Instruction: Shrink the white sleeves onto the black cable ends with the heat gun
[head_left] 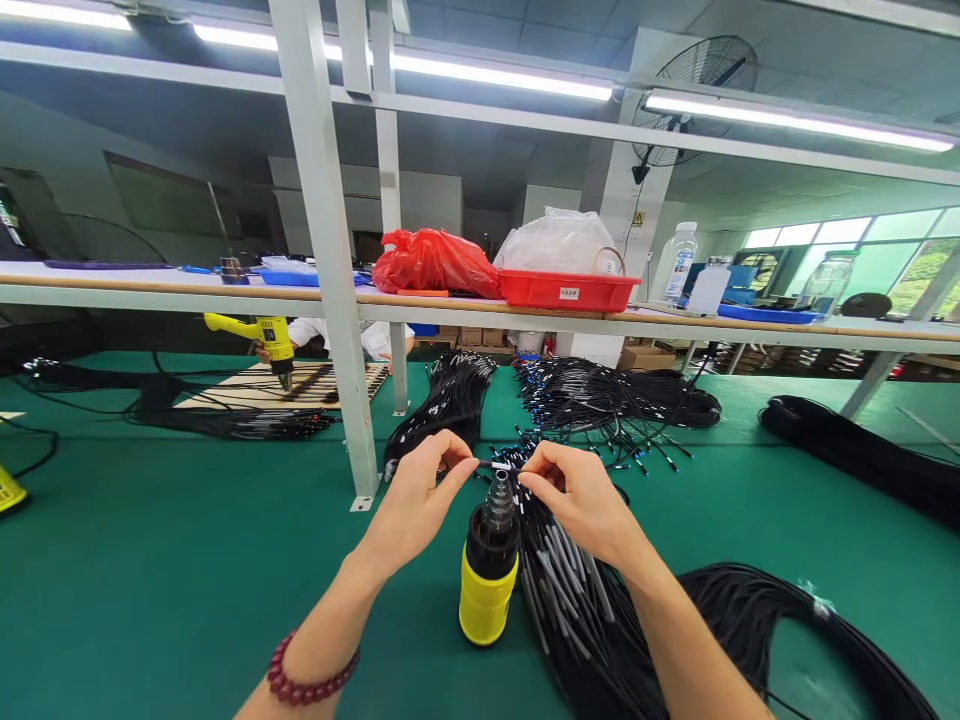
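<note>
Between my two hands a thin black cable (486, 463) with a white sleeve on it is stretched level, just above the nozzle of an upright yellow heat gun (489, 590). My left hand (424, 490) pinches the cable's left part between thumb and fingertips. On the other side of the nozzle, my right hand (577, 490) pinches it close to the white sleeve. A large bundle of black cables (577, 610) with grey sleeves lies under and beside my right hand. The fingers hide the cable's ends.
More black cable bundles (450, 390) lie behind my hands, and another (862, 450) at the right. A white post (330, 250) stands left of centre. A shelf above carries a red tray (568, 291). At the back left, a co-worker's hand holds another yellow heat gun (274, 340).
</note>
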